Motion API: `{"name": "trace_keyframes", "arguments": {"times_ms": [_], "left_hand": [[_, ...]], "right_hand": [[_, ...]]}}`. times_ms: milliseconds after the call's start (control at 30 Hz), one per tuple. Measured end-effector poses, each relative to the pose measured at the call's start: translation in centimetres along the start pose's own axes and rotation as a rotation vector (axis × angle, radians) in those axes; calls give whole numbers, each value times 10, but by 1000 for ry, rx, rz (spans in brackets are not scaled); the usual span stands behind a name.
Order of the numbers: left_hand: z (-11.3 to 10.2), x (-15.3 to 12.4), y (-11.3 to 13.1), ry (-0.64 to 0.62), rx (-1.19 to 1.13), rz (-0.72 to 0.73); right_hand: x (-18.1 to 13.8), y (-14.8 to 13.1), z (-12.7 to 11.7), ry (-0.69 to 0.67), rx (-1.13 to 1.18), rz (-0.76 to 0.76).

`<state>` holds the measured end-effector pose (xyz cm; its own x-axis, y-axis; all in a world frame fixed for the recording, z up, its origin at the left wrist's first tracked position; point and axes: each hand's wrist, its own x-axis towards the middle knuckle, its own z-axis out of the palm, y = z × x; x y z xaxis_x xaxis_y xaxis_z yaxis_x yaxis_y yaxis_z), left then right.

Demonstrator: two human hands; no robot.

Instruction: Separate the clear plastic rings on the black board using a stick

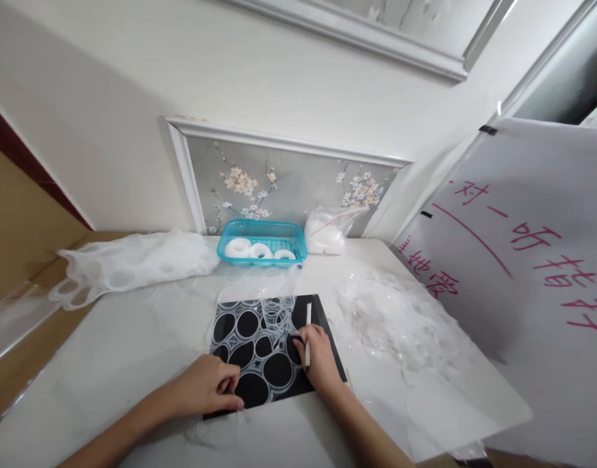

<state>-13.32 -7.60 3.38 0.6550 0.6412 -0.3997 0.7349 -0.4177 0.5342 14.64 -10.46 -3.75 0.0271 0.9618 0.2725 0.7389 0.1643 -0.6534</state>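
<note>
A black mat [318, 320] lies on the white table [132, 351] with a thin clear film full of round holes [259, 331] spread over it. My left hand [208, 385] rests on the mat's near left corner, fingers curled and pressed down on the film. My right hand [317, 354] sits at the mat's right side, closed around a slim white stick-like tool [308, 328] whose tip points away from me.
A blue basket [262, 244] with white rings stands at the back by a flowered panel, next to a clear bag of white pieces [327, 231]. Heaps of punched film lie at left [132, 263] and right [400, 312]. A white board with red writing [522, 260] leans on the right.
</note>
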Motion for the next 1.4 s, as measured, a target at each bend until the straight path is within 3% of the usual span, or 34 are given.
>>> {"name": "trace_keyframes", "arguments": {"times_ms": [200,300,433,633,767,900,967,1033,1233,1300,1400], "left_hand": [[5,-4,7,47,102,-9],[8,-7,6,43,120,32],[6,-9,1,39,75,132],[6,-9,-1,71,49,276],[7,-12,-8,133,128,363],[-1,-17,-16,368,106,429],[-9,-19,-17,494,85,398],[-16,-19,-16,543,97,337],[-9,-14,-15,371,181,244],[1,-13,-15,301,170,253],[12,-11,-12,214,165,261]], "right_hand": [[0,-2,-12,27,136,4],[-7,-9,-38,96,268,32],[-40,-15,-77,217,287,68],[-99,-8,-96,91,212,88],[-109,-1,-95,99,172,171],[-82,8,-102,193,162,313],[-60,9,-105,200,182,351],[-37,7,-102,174,283,330],[13,-18,-71,-150,641,59],[25,-27,-58,-209,634,63],[43,-37,-38,-176,554,123]]}}
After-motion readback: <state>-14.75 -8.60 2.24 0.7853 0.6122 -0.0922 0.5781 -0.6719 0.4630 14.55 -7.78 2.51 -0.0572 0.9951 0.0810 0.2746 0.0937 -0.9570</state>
